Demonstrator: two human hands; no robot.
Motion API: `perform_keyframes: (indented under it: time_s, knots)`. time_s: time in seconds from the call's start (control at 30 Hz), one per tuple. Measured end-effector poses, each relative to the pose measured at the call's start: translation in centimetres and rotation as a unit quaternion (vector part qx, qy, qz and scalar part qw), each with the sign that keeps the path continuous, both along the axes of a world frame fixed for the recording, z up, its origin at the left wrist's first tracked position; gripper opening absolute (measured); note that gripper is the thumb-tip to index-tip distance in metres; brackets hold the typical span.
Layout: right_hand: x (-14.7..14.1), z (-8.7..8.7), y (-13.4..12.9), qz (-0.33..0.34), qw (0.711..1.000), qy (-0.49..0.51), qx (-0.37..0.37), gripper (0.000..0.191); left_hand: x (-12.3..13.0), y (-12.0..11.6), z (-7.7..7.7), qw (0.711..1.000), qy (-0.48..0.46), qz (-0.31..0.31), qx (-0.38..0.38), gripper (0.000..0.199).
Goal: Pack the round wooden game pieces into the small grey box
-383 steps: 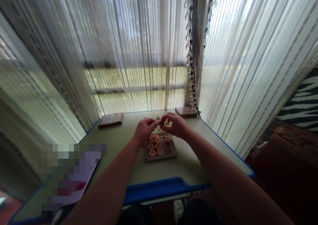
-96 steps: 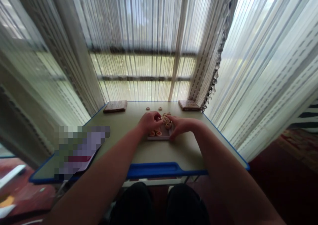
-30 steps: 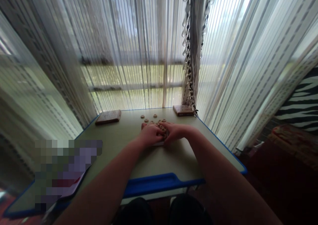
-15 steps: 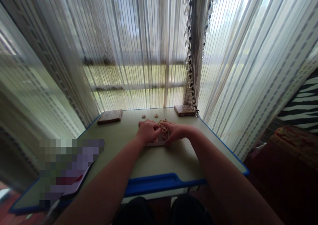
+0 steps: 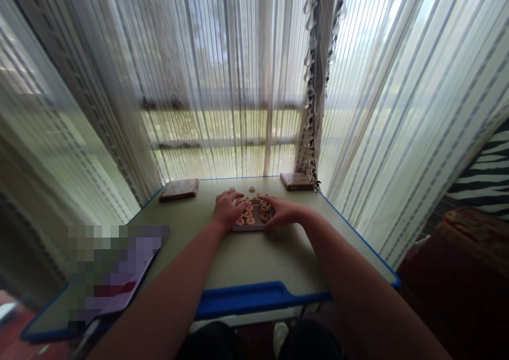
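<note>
Where the pale-green, blue-edged table [image 5: 246,262] lies beneath the grip, a shallow grey rectangular tray [image 5: 251,228] sits between the left hand [image 5: 228,210] and right hand [image 5: 283,212], their fingers apart. Inside, round cream red-marked pieces [image 5: 249,221] seem mid-arranging, the next move calling for light nudges.

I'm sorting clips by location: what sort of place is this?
Probably a room in a home: long sheer curtains, a blue-edged table and a tray of round game pieces.
</note>
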State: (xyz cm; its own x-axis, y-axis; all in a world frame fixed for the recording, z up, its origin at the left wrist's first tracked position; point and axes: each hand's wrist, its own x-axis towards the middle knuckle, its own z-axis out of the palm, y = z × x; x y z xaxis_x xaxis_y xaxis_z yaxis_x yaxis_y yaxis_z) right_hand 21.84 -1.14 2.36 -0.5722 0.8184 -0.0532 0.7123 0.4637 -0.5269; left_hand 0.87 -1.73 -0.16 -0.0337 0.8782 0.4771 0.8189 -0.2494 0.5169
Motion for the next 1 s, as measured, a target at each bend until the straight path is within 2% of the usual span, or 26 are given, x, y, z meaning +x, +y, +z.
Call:
perform_keyframes:
  time_s: [0.13, 0.23, 0.33, 0.4, 0.47, 0.53, 0.6, 0.7, 0.8, 1.0]
  knots:
    - [0.0, -0.1, 0.0, -0.007, 1.000, 0.014, 0.000, 0.108, 0.1, 0.2, -0.3, 0.999, -0.035, -0.013, -0.011, 0.037]
    - [0.0, 0.0, -0.1, -0.001, 0.998, 0.061, -0.020, 0.111, 0.1, 0.5, -0.5, 0.999, -0.041, -0.009, -0.016, 0.035]
    - [0.2, 0.1, 0.2, -0.024, 0.990, 0.131, -0.048, 0.099, 0.0, 0.6, -0.4, 0.997, -0.061, -0.003, -0.039, 0.034]
    - [0.4, 0.0, 0.8, -0.060, 0.989, 0.133, -0.017, 0.080, -0.1, 0.6, -0.4, 0.994, -0.088, -0.007, -0.067, 0.037]
    - [0.7, -0.5, 1.4, -0.103, 0.988, 0.097, 0.053, 0.063, -0.1, 0.6, -0.4, 0.991, -0.103, -0.016, -0.086, 0.040]
    - [0.9, -1.2, 2.1, -0.132, 0.982, 0.058, 0.121, 0.056, -0.1, 0.5, -0.3, 0.990, -0.105, -0.019, -0.089, 0.041]
    - [0.9, -1.9, 2.6, -0.128, 0.978, 0.033, 0.162, 0.054, 0.0, 0.5, -0.3, 0.990, -0.105, -0.013, -0.089, 0.040]
    - [0.5, -2.6, 3.1, -0.096, 0.979, 0.020, 0.178, 0.048, 0.0, 0.7, -0.4, 0.990, -0.111, -0.006, -0.090, 0.039]
    - [-0.1, -2.9, 3.5, -0.081, 0.982, 0.032, 0.165, 0.042, -0.1, 0.8, -0.5, 0.985, -0.142, -0.022, -0.099, 0.041]
    - [-0.5, -3.3, 3.9, -0.078, 0.986, 0.054, 0.140, 0.054, 0.0, 0.8, -0.5, 0.968, -0.216, -0.049, -0.116, 0.043]
